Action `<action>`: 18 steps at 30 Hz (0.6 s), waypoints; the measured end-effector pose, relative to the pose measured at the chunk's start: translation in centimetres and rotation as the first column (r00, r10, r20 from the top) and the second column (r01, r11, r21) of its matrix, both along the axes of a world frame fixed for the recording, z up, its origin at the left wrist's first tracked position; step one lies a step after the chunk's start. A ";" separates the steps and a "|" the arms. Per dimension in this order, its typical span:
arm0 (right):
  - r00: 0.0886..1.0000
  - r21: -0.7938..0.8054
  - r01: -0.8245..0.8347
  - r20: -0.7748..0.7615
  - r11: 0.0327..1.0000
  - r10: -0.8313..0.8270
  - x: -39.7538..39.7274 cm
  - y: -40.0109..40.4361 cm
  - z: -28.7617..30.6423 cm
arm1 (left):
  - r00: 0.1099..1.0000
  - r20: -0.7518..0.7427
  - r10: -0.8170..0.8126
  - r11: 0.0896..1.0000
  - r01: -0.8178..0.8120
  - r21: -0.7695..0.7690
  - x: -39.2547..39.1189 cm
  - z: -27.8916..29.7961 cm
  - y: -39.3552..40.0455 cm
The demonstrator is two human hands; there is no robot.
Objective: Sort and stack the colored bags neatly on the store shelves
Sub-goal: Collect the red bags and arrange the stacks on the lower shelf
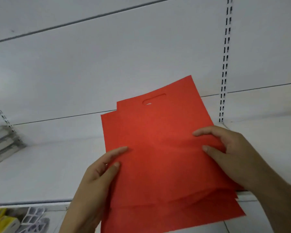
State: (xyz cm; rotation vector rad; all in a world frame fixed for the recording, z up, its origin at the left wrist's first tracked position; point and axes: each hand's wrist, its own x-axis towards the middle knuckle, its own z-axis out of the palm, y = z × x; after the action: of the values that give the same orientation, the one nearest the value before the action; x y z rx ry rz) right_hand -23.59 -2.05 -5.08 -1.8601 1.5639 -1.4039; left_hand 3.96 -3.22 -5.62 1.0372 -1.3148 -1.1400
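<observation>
Red bags (pixel 158 140) lie fanned in a loose stack over the white shelf (pixel 49 165), their near ends past its front edge. Your left hand (pixel 94 179) and right hand (pixel 228 148) each pinch a side, fingers (pixel 207 132) on top.
</observation>
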 end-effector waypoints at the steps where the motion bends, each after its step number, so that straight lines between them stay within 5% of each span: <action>1: 1.000 -0.010 0.007 -0.003 1.000 -0.007 0.2 0.4 0.1 | 0.999 0.030 -0.011 1.000 0.012 -0.021 0.1 0.0 0.2; 8: 0.989 -0.070 0.147 0.017 0.987 -0.146 0.7 5.7 0.0 | 0.947 0.315 0.058 0.930 0.063 -0.362 -0.9 0.6 1.6; 13: 0.957 -0.083 0.288 0.004 0.954 -0.289 -1.2 10.9 -0.6 | 0.920 0.393 0.000 0.894 0.175 -0.412 -4.0 -0.1 2.8; 18: 0.893 -0.090 0.448 0.006 0.889 -0.450 -5.6 17.4 -1.3 | 0.865 0.393 -0.312 0.861 0.432 -0.268 -10.7 -0.5 4.6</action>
State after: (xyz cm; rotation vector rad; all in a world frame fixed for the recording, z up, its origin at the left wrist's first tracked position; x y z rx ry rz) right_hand -29.24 15.31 -6.34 -1.6165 2.0675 -1.6724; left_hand -6.74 1.41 -6.11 0.7435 -1.9873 -0.9797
